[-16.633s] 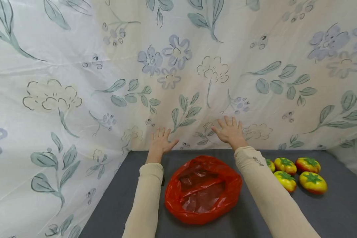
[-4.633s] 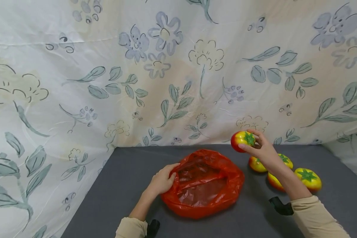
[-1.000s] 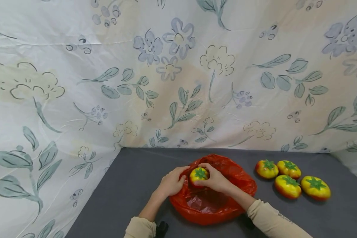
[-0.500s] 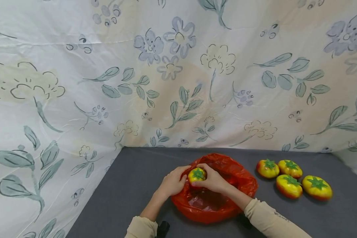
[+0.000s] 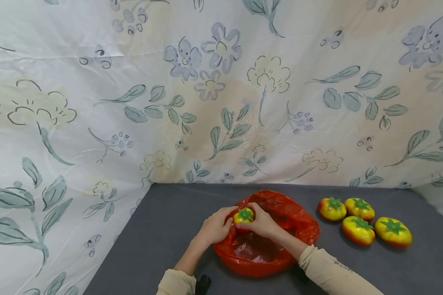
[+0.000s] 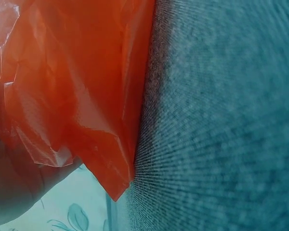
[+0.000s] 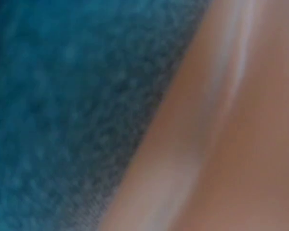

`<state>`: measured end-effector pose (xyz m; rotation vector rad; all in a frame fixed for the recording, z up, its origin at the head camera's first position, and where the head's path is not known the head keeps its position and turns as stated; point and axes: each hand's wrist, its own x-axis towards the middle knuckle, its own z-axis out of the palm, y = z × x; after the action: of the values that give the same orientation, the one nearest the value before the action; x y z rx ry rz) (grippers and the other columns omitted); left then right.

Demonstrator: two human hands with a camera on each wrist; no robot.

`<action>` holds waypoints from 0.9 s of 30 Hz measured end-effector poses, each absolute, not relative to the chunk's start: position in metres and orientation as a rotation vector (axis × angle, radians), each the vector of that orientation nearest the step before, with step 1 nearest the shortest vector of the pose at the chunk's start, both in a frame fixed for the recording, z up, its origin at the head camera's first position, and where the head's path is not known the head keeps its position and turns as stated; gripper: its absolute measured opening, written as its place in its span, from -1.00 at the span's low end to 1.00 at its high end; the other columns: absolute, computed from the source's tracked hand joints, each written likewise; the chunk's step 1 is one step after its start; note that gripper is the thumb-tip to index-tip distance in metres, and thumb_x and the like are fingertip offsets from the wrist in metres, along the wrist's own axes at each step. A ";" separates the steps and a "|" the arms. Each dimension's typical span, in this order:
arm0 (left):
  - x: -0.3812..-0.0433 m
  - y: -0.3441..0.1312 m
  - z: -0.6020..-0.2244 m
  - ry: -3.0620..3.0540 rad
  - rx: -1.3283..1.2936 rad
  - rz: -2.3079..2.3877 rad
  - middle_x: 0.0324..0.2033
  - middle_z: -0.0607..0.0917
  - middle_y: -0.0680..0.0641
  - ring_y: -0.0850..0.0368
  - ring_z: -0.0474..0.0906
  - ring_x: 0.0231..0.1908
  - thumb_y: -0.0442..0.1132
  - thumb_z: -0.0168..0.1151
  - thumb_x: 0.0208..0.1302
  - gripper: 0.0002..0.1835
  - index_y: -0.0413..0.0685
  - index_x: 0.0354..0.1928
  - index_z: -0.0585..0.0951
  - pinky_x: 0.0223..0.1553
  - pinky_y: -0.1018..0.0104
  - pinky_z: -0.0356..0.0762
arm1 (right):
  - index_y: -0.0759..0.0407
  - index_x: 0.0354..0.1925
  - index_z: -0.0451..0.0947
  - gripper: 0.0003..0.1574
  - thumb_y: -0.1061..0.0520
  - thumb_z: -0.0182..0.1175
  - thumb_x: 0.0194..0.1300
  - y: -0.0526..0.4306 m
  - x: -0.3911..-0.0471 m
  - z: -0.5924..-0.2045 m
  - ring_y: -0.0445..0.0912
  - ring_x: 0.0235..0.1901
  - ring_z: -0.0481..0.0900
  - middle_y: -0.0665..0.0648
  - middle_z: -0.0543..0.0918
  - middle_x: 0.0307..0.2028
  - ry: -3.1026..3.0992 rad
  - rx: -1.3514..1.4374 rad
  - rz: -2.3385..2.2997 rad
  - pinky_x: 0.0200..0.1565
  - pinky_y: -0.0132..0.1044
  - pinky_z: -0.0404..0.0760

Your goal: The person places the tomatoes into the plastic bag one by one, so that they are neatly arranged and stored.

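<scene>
A red plastic bag [image 5: 266,268] lies on the dark table with its mouth spread wide. My left hand [image 5: 215,226] grips the bag's left rim, thumb on the inner side; in the left wrist view the red film [image 6: 72,82] covers much of that hand. Inside the mouth, near the left rim, my right hand [image 5: 263,222] holds a yellow-and-red toy tomato [image 5: 243,215] between thumb and fingers, its green star-shaped top facing up. The tomato's underside is hidden. Only blurred skin and dark cloth fill the right wrist view.
Several similar tomatoes [image 5: 359,230] sit grouped on the table right of the bag. A floral cloth [image 5: 221,123] hangs behind the dark table surface [image 5: 147,237] and along its left side. Dark straps [image 5: 203,282] show at the wrists.
Both hands were raised and bare at first. The left then took the bag's rim; the right lifted a tomato from the group and brought it left into the bag's mouth. Barely any movement over the last second.
</scene>
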<state>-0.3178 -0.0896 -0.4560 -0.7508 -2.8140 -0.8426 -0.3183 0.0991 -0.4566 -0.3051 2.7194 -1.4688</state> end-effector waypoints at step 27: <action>-0.325 -0.093 -0.452 -2.821 -0.747 -0.892 0.15 0.52 -0.09 -0.05 0.48 0.10 -0.27 0.08 0.36 -0.55 0.03 0.28 0.45 0.00 -0.15 0.45 | 0.21 0.17 0.34 -0.11 -0.04 0.50 -0.05 0.095 -0.324 -0.448 -0.03 -0.18 0.52 0.12 0.54 -0.11 2.683 -0.227 -1.422 -0.06 -0.05 0.56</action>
<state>-0.3252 -0.0930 -0.4522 -0.7468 -2.8205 -0.8916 -0.3238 0.0950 -0.4480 -0.2273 2.6829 -1.4223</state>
